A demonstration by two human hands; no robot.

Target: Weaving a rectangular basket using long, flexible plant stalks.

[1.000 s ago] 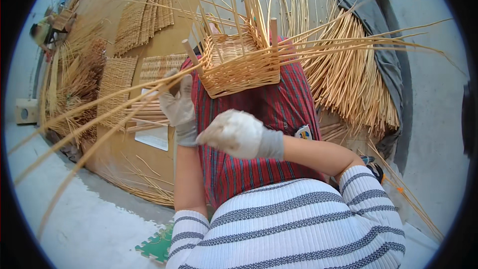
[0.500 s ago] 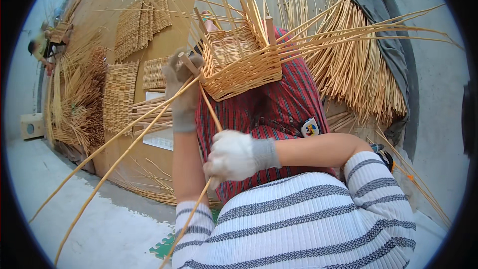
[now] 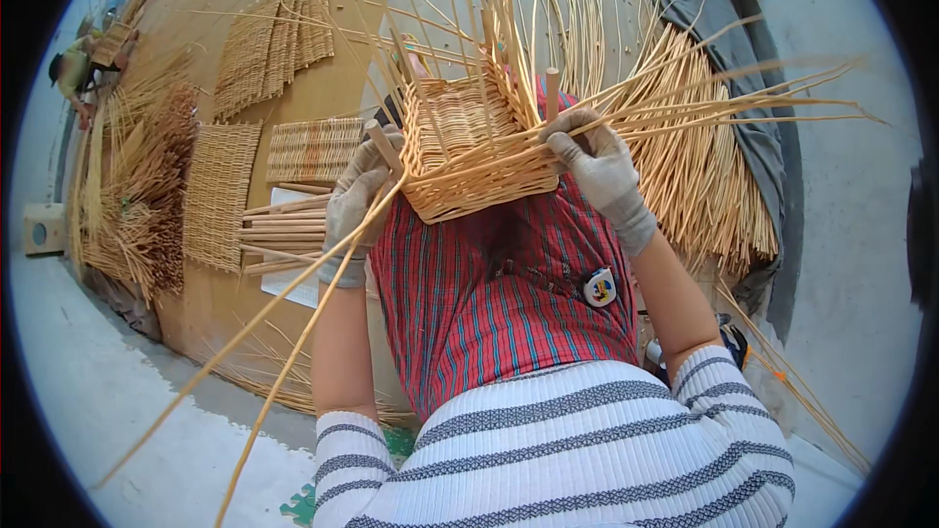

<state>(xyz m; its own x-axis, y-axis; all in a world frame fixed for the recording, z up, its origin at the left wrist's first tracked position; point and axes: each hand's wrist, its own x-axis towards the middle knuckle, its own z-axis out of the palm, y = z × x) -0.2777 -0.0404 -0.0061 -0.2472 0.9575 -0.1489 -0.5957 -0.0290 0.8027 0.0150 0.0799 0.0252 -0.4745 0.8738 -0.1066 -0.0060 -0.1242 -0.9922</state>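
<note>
A half-woven wicker basket [image 3: 479, 189] rests over my lap, with long wicker rods [image 3: 685, 115] sticking out of its rim, mostly upward and to the right. Wooden posts stand at its corners. My left hand [image 3: 354, 198], in a grey-white work glove, is closed round the basket's near left corner, by a wooden post [image 3: 383, 145]. Two long rods [image 3: 284, 295] run from that corner down to the lower left. At the near right corner my right hand [image 3: 602, 168], gloved too, pinches rods beside another post [image 3: 553, 93]; its fingertips are partly hidden.
Woven wicker panels [image 3: 223, 198] and wooden sticks [image 3: 284, 230] lie on the board at left, beside bundled rods [image 3: 147, 196]. A large rod pile [image 3: 719, 147] lies on dark cloth at right. A tape measure [image 3: 600, 286] sits on my lap. Another person [image 3: 76, 73] works at far left.
My right hand has let go of the rod it held near my waist and moved up to the basket's right corner. My left hand stays at the left corner. The basket has shifted slightly nearer.
</note>
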